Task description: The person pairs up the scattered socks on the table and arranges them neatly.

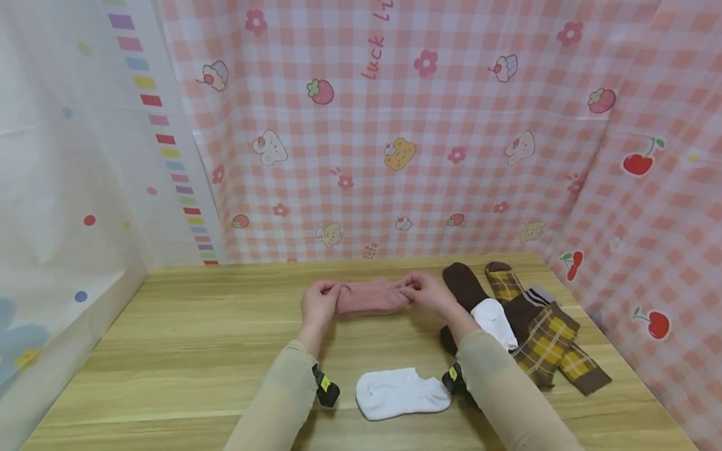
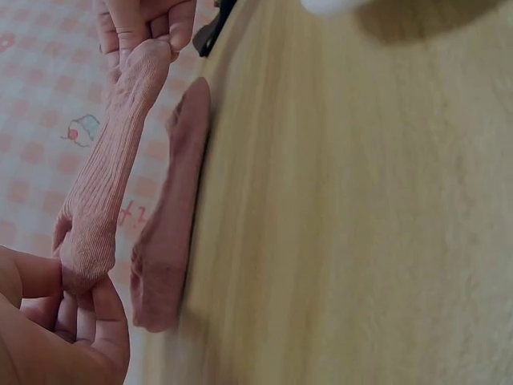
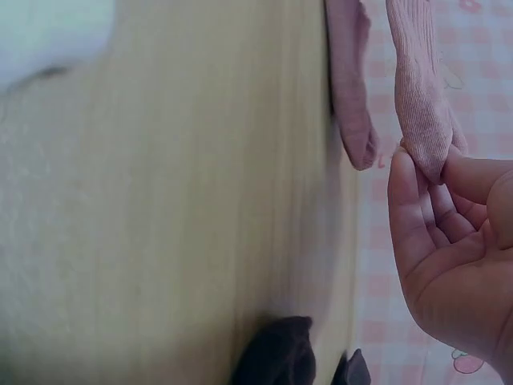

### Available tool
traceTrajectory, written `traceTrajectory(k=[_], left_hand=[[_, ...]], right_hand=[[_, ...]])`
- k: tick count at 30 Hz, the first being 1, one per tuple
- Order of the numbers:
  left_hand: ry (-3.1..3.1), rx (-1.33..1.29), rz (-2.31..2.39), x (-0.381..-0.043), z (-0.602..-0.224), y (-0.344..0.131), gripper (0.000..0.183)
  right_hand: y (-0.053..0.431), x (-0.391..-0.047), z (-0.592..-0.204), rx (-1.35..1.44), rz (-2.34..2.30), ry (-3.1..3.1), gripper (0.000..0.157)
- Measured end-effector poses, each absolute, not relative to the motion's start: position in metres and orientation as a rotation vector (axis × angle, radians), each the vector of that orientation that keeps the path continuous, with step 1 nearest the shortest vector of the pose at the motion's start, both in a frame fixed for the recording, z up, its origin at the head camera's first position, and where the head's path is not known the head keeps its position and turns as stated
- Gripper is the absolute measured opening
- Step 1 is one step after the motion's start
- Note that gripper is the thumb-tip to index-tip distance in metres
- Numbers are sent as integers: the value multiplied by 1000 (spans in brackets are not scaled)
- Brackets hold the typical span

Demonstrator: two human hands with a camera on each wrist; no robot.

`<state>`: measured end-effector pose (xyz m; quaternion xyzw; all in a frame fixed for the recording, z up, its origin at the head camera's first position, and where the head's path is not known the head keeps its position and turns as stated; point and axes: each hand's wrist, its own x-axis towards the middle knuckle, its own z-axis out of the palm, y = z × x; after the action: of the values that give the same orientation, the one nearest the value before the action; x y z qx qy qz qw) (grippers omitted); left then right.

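Observation:
A ribbed pink sock (image 2: 103, 168) is stretched lengthwise between both hands, lifted off the wooden table. My left hand (image 1: 319, 307) pinches one end between thumb and fingers. At the other end, my right hand (image 1: 429, 292) pinches the fabric the same way. A second pink sock (image 2: 172, 216) lies flat on the table just beyond, seen in both wrist views; in the head view the held pink sock (image 1: 369, 297) mostly covers it. Nearer the body, a white ankle sock (image 1: 400, 393) lies between the forearms.
To the right is a loose pile: a dark brown sock (image 1: 464, 285), a white sock (image 1: 494, 322), and yellow-brown plaid socks (image 1: 548, 341), partly behind the right forearm. A pink checked curtain (image 1: 361, 188) hangs along the wooden table's (image 1: 186, 363) back edge.

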<state>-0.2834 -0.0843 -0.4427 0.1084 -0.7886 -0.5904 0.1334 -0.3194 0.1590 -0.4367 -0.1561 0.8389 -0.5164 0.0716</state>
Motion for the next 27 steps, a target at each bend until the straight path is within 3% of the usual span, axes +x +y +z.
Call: traceTrajectory(k=[27], left_hand=[[-2422,311,-1568,-289,-454,-92,14]], right_hand=[[142,-320,-444,-299,-1455,2567,17]])
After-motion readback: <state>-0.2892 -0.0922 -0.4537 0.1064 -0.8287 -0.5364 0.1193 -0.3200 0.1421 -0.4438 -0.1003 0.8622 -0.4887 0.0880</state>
